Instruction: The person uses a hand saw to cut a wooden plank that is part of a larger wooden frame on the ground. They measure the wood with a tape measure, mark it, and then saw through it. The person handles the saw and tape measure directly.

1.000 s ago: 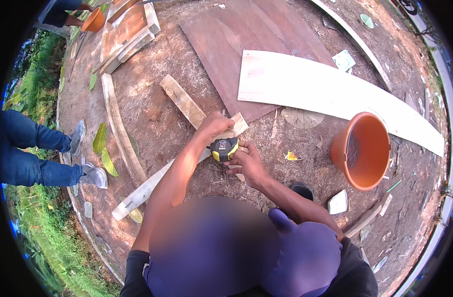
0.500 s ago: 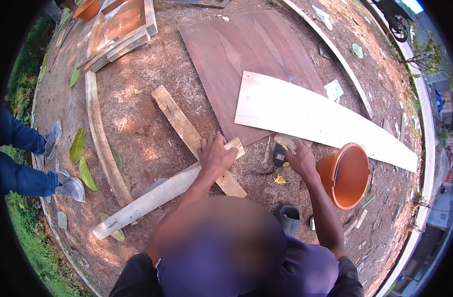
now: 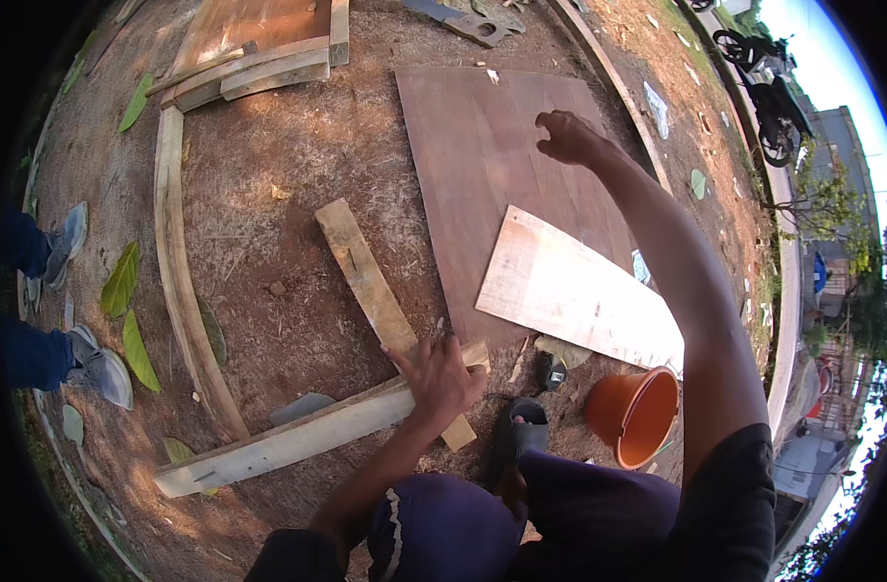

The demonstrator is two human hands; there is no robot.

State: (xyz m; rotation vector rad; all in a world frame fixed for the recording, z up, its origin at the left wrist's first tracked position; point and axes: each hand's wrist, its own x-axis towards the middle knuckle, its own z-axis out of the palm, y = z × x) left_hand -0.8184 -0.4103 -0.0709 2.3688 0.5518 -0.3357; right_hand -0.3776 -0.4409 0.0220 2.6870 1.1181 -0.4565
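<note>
My left hand [image 3: 435, 383] grips a pale wooden plank [image 3: 283, 456] lying crosswise over a second, shorter board [image 3: 346, 257] on the dirt. My right hand [image 3: 569, 138] is stretched forward above the brown wooden panel [image 3: 472, 165], fingers curved and apart with nothing visible in them. A white board [image 3: 569, 286] lies on that panel's lower right. The yellow-and-black tape measure [image 3: 552, 371] rests on the ground beside an orange bucket [image 3: 629, 412], right of my left hand. Beyond my right hand, a handsaw [image 3: 477, 27] lies at the top of the view.
A wooden box frame [image 3: 274, 80] and a long plank [image 3: 177, 252] lie at left. Another person's shoes [image 3: 99, 373] show at the left edge. A long timber [image 3: 618, 92] lies right of the panel; a parked motorbike [image 3: 768, 102] stands beyond.
My right hand let go of the tape measure and moved forward over the panel. My left hand stays on the crosswise plank. The view has tilted and shifted.
</note>
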